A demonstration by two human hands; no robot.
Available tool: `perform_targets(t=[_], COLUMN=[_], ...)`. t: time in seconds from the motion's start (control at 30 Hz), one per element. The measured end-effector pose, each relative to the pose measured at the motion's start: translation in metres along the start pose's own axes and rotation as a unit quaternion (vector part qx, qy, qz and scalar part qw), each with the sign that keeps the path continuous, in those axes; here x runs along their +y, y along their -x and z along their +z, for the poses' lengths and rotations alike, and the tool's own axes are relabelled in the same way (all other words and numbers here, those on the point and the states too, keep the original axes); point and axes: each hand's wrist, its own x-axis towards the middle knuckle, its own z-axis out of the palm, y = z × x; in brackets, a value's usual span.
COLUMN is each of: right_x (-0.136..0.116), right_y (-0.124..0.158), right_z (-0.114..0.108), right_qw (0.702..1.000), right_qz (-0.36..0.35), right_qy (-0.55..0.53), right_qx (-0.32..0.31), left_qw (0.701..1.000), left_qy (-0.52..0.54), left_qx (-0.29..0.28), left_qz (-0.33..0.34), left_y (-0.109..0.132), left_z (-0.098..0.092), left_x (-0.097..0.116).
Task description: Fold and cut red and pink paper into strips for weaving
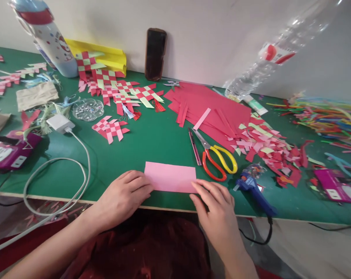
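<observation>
A pink paper rectangle [170, 177] lies near the table's front edge between my hands. My left hand [128, 190] rests over its left end, fingers together and curled, the thumb hidden. At the lower right corner, my right hand [214, 199] grips the same paper between thumb and fingers. Just beyond my right hand lie scissors [213, 155] with one red and one yellow handle, blades pointing away. A slim pink pen-like tool [194, 147] is beside them. To the right sits a blue glue gun [255, 190] with its cord hanging off the edge.
Woven paper fish [111, 128] and a clear tray of small beads [88, 109] lie to the left. Red paper sheets [210, 104] and paper scraps [268, 145] spread at the right. A phone [156, 54], a flask [51, 42] and a plastic bottle [268, 58] stand behind. A white cable [86, 155] loops leftward.
</observation>
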Motion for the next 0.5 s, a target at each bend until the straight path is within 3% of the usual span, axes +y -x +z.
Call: perform_targets(t=[0.2, 0.37, 0.5], right_x=[0.013, -0.003, -0.012], right_y=[-0.004, -0.006, -0.006], right_z=[-0.008, 0.000, 0.006], right_qw=[0.999, 0.999, 0.999], right_qz=[0.012, -0.002, 0.020], right_qy=[-0.027, -0.040, -0.039], right_qx=[0.045, -0.013, -0.027], left_qw=[1.000, 0.999, 0.994], left_qy=[0.008, -0.002, -0.034], left_qx=[-0.023, -0.033, -0.026], left_qz=[-0.008, -0.024, -0.096], left_y=[-0.009, -0.009, -0.003], left_z=[-0.003, -0.004, -0.007], left_x=[-0.002, -0.002, -0.007])
